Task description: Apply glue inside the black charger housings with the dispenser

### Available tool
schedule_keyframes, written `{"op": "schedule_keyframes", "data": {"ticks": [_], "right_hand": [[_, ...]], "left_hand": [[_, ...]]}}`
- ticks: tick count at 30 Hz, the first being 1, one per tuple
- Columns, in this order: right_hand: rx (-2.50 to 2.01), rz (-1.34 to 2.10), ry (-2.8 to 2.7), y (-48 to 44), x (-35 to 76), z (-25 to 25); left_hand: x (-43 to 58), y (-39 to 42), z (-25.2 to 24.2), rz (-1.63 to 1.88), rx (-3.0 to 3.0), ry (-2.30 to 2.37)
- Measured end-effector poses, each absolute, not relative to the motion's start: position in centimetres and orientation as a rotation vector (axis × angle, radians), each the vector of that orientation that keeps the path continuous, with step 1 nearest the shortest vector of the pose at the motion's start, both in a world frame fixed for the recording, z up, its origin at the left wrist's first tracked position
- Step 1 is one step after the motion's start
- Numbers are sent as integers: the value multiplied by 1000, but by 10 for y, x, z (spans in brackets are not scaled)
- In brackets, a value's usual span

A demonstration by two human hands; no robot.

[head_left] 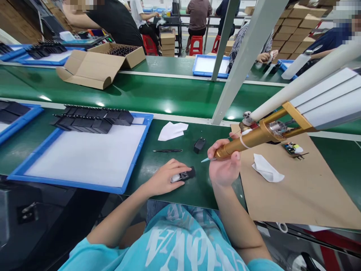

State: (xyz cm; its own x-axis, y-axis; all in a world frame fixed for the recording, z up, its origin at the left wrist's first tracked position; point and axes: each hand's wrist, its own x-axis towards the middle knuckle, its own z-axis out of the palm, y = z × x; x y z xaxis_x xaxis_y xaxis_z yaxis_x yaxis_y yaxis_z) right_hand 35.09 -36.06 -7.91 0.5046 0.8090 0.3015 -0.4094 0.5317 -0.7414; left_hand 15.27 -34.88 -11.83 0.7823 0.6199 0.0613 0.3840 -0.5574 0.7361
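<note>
My left hand (166,177) is closed around a small black charger housing (187,173) lying on the green bench, with something whitish between the fingers. Its open side faces up. In my right hand (225,165) is a gold-coloured glue dispenser (239,144) with a pale blue nozzle (206,160), which points down and left toward the housing without touching it. Behind both hands a black plug charger (199,145) rests on the bench, prongs up. A pair of black tweezers (167,151) lies to its left, near a white cloth (172,131).
At left, a blue-rimmed tray (138,150) carries rows of black chargers (93,119). Brown cardboard (299,195) on the right holds another white cloth (266,168) and a circuit board (295,149). A white post (245,64) rises ahead, beside a green conveyor (163,88). Several people work beyond.
</note>
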Motion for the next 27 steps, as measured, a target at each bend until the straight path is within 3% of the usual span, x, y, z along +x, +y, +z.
{"op": "schedule_keyframes", "data": {"ticks": [6, 13, 27], "right_hand": [[-625, 795, -702, -361, 351, -80], [-625, 791, -695, -360, 351, -79], [-631, 780, -713, -359, 352, -81]], "left_hand": [[155, -354, -125, 499, 2031, 772], [164, -344, -120, 323, 1995, 605], [161, -371, -138, 782, 2278, 907]]}}
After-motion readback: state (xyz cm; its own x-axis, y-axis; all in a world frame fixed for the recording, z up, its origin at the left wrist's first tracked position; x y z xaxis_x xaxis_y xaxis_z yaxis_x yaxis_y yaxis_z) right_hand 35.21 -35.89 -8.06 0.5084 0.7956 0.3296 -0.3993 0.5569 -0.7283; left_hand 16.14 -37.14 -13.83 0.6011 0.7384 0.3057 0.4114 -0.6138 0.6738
